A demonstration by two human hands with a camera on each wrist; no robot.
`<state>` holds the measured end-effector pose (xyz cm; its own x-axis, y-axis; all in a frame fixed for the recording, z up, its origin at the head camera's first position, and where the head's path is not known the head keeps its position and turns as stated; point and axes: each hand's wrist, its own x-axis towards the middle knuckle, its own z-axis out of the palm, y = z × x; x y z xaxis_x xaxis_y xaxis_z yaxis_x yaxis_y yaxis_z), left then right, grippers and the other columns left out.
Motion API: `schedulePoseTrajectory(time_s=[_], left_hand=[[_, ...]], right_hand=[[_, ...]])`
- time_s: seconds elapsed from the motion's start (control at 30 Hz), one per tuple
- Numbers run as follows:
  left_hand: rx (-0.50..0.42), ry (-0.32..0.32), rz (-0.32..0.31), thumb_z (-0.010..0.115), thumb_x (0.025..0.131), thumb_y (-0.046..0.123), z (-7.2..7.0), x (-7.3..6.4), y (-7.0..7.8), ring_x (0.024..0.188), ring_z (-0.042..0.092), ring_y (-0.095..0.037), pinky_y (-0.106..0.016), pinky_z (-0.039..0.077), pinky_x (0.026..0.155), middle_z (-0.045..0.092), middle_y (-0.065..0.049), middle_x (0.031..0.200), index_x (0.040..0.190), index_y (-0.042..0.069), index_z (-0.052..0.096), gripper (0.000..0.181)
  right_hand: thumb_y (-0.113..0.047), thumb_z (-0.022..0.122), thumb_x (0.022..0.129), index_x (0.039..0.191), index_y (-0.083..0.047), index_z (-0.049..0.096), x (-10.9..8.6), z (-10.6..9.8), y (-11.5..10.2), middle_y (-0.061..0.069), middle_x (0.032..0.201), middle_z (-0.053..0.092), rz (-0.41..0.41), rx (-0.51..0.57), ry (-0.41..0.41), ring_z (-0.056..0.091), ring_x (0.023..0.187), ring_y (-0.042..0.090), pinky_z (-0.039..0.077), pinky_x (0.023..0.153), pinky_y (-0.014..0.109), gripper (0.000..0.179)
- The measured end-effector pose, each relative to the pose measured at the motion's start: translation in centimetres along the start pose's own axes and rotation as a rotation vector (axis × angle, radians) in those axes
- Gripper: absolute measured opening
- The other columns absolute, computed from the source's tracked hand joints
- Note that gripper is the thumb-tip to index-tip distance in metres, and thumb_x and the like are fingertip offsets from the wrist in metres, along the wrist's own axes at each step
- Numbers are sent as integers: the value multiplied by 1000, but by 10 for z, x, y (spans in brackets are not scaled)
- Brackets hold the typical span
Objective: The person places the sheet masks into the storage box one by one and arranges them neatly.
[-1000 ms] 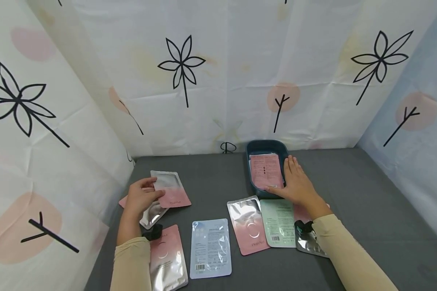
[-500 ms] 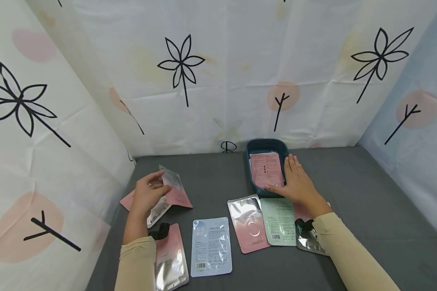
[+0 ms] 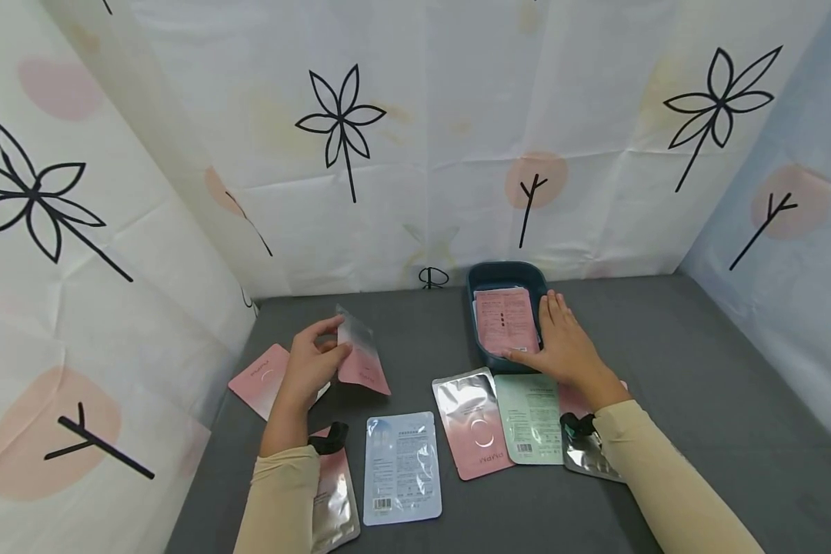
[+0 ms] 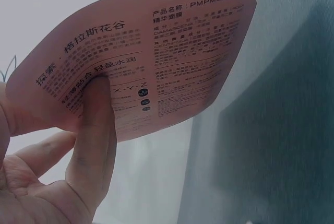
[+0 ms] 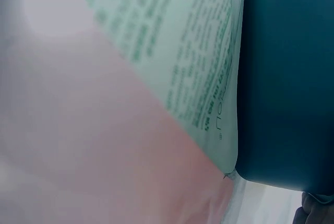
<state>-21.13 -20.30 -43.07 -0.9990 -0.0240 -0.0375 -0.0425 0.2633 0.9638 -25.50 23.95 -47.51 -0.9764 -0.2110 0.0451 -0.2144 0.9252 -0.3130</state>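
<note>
A bent pink-and-silver foil sheet-mask packet (image 3: 362,358) is pinched between the left hand's (image 3: 310,368) thumb and fingers above the grey table (image 3: 415,346); its smallest print is blurred. A rounded dark-blue plastic bin (image 3: 502,272) is touched by the right hand (image 3: 564,344), fingers straight, thumb spread. A silver pouch (image 3: 589,460) is partly hidden by the right sleeve (image 3: 668,469).

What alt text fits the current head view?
A person's left hand holds a pink-and-silver packet over a gray table; their right hand rests against a blue bin containing a pink packet. Other packets lie nearby.
</note>
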Motion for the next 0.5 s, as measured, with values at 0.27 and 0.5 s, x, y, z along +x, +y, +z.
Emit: schedulePoseTrajectory(time_s=[0.27,0.5], left_hand=[[-23,-46,62,66,100,-1,23,4,6,115,68,-30,-19,57,76,54,-19,145,153,6,55,55],[-61,-60,112,66,98,-3,46,9,17,122,67,-36,-23,58,76,55,-18,143,151,8,58,55]], right_hand=[[-80,64,86,165,12,6,0,-2,-1,31,176,1,-4,-3,1,0,164,47,10,132,63,135],[-79,65,86,164,13,6,-1,-1,-1,31,175,1,-6,1,1,0,164,47,10,132,63,135]])
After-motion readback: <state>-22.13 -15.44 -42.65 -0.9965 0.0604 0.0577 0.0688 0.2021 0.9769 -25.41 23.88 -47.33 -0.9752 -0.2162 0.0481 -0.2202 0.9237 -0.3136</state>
